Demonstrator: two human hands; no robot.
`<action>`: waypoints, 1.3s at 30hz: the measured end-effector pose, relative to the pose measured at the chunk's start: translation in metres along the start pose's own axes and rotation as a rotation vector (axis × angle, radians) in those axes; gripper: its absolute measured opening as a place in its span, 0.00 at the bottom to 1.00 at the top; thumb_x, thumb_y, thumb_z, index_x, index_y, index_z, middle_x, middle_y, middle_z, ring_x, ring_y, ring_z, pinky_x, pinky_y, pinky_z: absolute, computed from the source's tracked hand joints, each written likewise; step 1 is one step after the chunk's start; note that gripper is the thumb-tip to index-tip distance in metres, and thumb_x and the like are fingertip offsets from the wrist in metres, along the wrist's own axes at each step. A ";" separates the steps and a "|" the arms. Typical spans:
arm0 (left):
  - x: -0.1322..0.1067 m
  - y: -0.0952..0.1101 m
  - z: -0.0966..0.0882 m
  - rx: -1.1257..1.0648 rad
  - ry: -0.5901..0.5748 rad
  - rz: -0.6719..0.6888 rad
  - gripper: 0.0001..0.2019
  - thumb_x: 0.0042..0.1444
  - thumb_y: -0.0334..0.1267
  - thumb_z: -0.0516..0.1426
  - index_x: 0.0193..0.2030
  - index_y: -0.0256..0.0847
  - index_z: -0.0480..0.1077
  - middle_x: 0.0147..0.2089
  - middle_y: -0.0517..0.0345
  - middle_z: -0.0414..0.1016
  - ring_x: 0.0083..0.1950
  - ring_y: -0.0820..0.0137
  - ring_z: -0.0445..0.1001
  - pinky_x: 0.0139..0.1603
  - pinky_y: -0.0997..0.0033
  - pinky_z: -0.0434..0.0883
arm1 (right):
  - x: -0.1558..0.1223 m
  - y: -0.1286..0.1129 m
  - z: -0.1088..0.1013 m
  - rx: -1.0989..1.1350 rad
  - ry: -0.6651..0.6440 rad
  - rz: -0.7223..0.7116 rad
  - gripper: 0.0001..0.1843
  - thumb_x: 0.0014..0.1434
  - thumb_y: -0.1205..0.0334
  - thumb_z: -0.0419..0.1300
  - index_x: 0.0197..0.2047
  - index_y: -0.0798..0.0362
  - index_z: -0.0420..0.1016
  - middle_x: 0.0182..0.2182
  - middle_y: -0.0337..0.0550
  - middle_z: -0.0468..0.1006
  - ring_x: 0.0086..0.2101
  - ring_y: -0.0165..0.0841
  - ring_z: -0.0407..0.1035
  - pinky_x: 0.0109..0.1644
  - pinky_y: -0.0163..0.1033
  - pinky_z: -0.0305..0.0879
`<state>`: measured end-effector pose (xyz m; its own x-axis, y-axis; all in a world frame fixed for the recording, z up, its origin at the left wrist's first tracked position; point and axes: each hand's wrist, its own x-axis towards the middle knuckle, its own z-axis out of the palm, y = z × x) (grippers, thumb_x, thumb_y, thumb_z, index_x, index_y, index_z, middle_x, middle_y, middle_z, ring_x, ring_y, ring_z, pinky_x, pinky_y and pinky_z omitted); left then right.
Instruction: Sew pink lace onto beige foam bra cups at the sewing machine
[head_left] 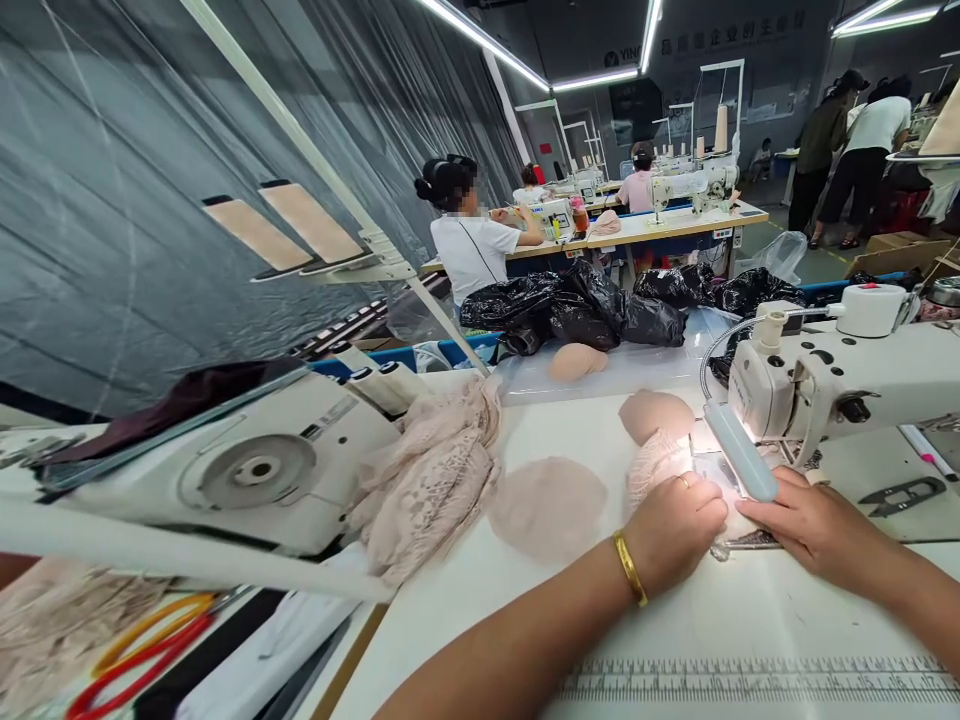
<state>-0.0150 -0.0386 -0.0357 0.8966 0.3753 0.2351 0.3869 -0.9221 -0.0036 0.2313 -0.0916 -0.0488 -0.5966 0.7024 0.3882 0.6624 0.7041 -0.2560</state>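
Note:
My left hand (679, 530), with a gold bracelet at the wrist, is closed with its curled fingers on a pale pink lace piece (654, 462) beside the needle area. My right hand (821, 520) is at the other side of the work, thumb and fingers closing on its edge; a lamp partly hides the fingertips. Over the work stands the white sewing machine (885, 375), with the small tubular lamp (739, 450) lighting the needle area. Touching the lace is a smooth beige bra cup (656, 413). A flat round beige fabric piece (551, 508) lies left of my left hand.
Bunched lace fabric (439, 470) lies on the left, next to another machine (262, 460). Thread snips (904, 495) and a pen (928, 452) are at right. A ruler strip (757, 682) runs along the front. Black plastic bags (585, 308) and another cup (577, 361) are behind.

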 end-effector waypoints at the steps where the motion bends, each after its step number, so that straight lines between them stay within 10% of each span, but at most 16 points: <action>1: 0.001 0.000 0.000 -0.009 0.000 -0.009 0.08 0.68 0.34 0.54 0.36 0.38 0.69 0.39 0.55 0.74 0.37 0.65 0.69 0.40 0.64 0.68 | 0.000 0.000 0.000 -0.003 0.000 0.001 0.19 0.72 0.71 0.48 0.57 0.48 0.75 0.45 0.49 0.78 0.48 0.42 0.70 0.40 0.40 0.70; 22: 0.025 -0.035 0.018 -0.094 0.035 0.146 0.11 0.71 0.39 0.52 0.44 0.39 0.74 0.45 0.48 0.78 0.50 0.61 0.75 0.56 0.60 0.71 | -0.003 0.002 0.007 -0.138 -0.030 0.188 0.14 0.69 0.71 0.47 0.45 0.47 0.72 0.36 0.42 0.73 0.28 0.35 0.63 0.29 0.39 0.57; 39: 0.029 -0.038 0.016 -0.124 0.022 0.152 0.10 0.69 0.35 0.53 0.49 0.42 0.76 0.48 0.49 0.79 0.53 0.61 0.75 0.59 0.59 0.71 | -0.005 0.004 0.003 -0.103 -0.021 0.177 0.15 0.67 0.70 0.50 0.44 0.46 0.75 0.37 0.43 0.76 0.34 0.38 0.70 0.30 0.39 0.60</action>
<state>-0.0009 0.0089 -0.0444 0.9372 0.2299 0.2623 0.2168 -0.9731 0.0784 0.2350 -0.0920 -0.0546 -0.4755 0.8168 0.3267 0.7997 0.5561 -0.2264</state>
